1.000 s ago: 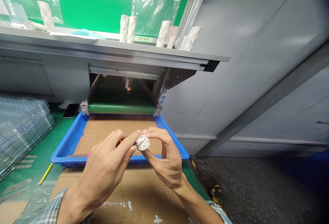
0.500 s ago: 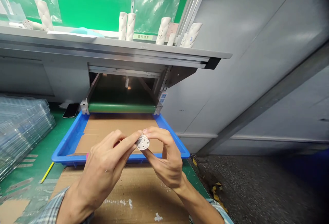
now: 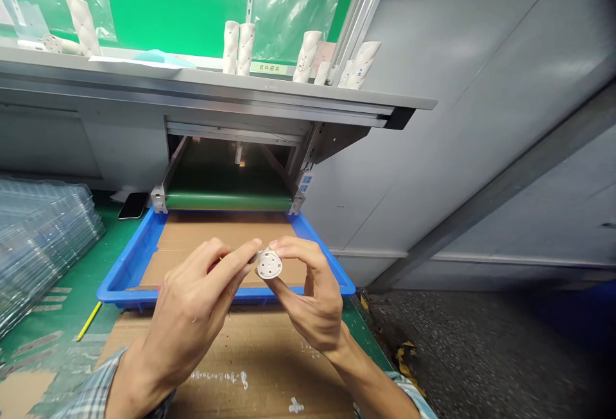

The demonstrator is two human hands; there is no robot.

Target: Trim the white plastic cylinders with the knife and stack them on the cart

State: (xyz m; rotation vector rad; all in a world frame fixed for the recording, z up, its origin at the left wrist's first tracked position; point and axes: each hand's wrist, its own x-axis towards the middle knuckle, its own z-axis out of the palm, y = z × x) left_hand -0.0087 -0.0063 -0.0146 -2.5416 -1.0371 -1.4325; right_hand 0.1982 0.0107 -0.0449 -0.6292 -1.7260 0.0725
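Note:
My right hand [image 3: 312,294] pinches a white round part [image 3: 269,265] between thumb and fingers, its flat end with several small holes turned toward me. My left hand [image 3: 192,313] is closed around a slim tool [image 3: 212,267]; only bits of pink handle and a thin dark tip show, so its exact kind is hidden. The tip reaches close to the left edge of the white part; whether it touches I cannot tell. Both hands are over the near rim of a blue tray [image 3: 129,297] lined with cardboard [image 3: 192,239].
A green conveyor belt [image 3: 228,201] ends at the tray's back. Clear plastic trays [image 3: 43,239] are stacked left, near a phone [image 3: 133,206] and a yellow stick [image 3: 89,321]. Several white twisted tubes [image 3: 246,50] stand on the shelf above. A cardboard sheet [image 3: 269,355] lies in front.
My left fingertips have drawn slightly left, away from the white part, uncovering more of its end and the tool's dark tip. My right hand has barely moved.

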